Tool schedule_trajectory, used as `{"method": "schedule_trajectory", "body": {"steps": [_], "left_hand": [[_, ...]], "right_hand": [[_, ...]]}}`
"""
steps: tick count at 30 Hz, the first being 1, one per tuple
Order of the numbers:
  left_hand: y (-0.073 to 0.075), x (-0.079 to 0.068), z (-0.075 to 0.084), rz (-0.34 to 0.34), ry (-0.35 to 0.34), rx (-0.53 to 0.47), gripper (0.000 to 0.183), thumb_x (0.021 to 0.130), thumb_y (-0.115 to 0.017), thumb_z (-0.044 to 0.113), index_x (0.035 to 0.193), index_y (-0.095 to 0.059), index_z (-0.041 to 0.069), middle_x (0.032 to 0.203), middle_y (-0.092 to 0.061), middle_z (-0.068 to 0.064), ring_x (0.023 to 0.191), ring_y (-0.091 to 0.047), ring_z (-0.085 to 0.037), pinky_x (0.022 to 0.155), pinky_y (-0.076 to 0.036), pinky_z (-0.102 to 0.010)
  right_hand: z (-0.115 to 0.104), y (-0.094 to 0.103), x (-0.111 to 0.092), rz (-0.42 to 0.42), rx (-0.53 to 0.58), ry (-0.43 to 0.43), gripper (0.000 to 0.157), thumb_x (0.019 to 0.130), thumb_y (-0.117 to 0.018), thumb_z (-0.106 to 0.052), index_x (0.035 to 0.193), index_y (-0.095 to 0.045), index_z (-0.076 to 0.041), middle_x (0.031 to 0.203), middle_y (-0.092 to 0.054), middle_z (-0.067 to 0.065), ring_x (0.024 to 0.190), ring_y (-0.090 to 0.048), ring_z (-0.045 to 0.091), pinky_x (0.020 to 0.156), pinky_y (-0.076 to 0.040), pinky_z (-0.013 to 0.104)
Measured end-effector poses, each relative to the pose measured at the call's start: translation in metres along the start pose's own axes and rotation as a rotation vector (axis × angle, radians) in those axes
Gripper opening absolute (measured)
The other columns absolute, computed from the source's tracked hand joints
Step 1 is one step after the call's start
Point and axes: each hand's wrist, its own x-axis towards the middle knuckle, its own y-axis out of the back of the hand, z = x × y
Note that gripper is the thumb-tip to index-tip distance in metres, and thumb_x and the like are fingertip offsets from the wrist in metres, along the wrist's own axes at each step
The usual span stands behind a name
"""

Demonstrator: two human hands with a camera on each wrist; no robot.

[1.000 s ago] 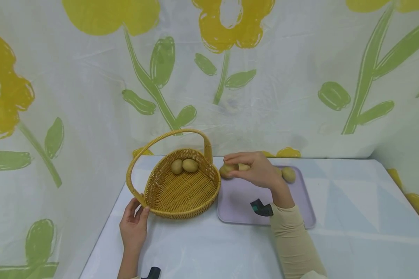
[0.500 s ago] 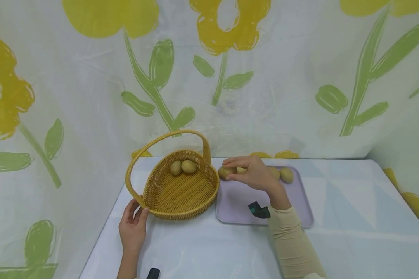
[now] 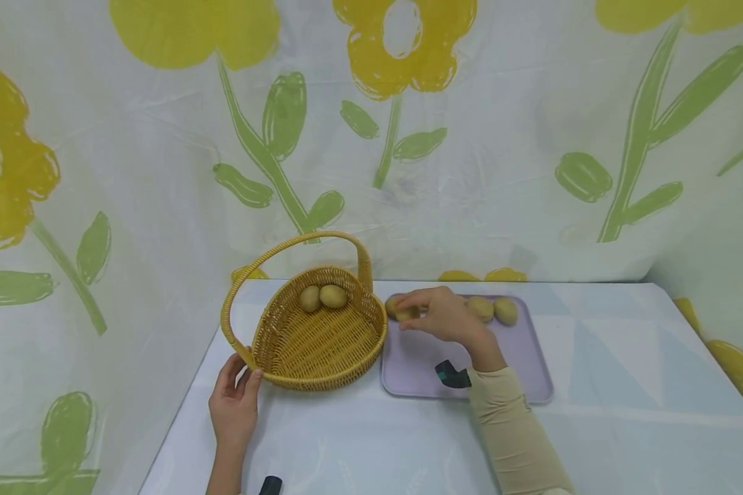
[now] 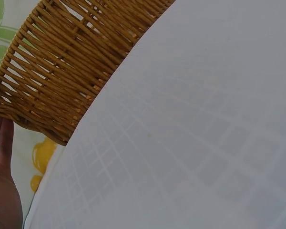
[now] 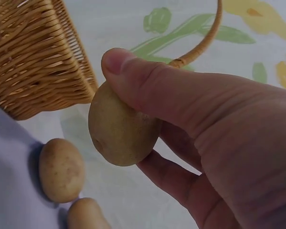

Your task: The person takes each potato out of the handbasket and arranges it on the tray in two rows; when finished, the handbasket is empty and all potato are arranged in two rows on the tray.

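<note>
Two potatoes point(image 3: 333, 296) inside the basket point(image 3: 322, 347)

The head camera looks forward and down across the surface point(image 3: 359, 440) from farthest back. The left wrist camera faces the surface close up, the basket point(image 4: 95, 43) at upper left. The right wrist camera views a potato point(image 5: 124, 126) nearest, near mid-frame. All share the basket; head and right wrist share the tray point(image 3: 417, 364).
</note>
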Motion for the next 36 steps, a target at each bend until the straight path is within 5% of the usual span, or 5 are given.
{"method": "schedule_trajectory", "body": {"steps": [9,20,29,36], "left_hand": [[0.001,-0.001,0.0,-0.002,-0.004,0.021,0.046,0.093,-0.068,-0.006,0.137,-0.054,-0.004,0.13,-0.058,0.015,0.12,-0.057,0.008,0.101,-0.051,-0.005],[0.001,0.0,-0.002,-0.004,-0.003,-0.001,0.047,0.093,-0.068,-0.006,0.137,-0.053,-0.005,0.13,-0.059,0.016,0.12,-0.058,0.007,0.1,-0.052,-0.005],[0.0,-0.001,0.001,0.0,0.002,0.011,0.045,0.094,-0.068,-0.006,0.137,-0.054,-0.003,0.129,-0.059,0.017,0.119,-0.058,0.008,0.1,-0.052,-0.006],[0.0,-0.001,0.0,0.004,0.003,0.027,0.046,0.094,-0.068,-0.004,0.138,-0.054,-0.003,0.129,-0.058,0.019,0.12,-0.056,0.009,0.101,-0.051,-0.005]], "right_hand": [[0.012,-0.011,0.004,-0.046,-0.127,-0.035,0.036,0.082,-0.087,-0.022,0.115,-0.078,-0.014,0.12,-0.076,0.0,0.12,-0.068,0.023,0.103,-0.061,0.043],[0.02,-0.019,0.008,-0.049,-0.161,0.048,0.036,0.078,-0.089,-0.018,0.112,-0.079,-0.01,0.113,-0.077,0.001,0.111,-0.069,0.024,0.102,-0.059,0.045],[0.024,-0.026,0.009,-0.065,-0.207,0.002,0.033,0.075,-0.091,-0.02,0.106,-0.081,-0.015,0.103,-0.077,-0.005,0.094,-0.059,0.012,0.087,-0.051,0.029],[0.023,-0.029,0.01,-0.112,-0.197,-0.072,0.032,0.077,-0.089,-0.018,0.108,-0.08,-0.015,0.108,-0.077,-0.005,0.106,-0.058,0.017,0.103,-0.047,0.043]]}}
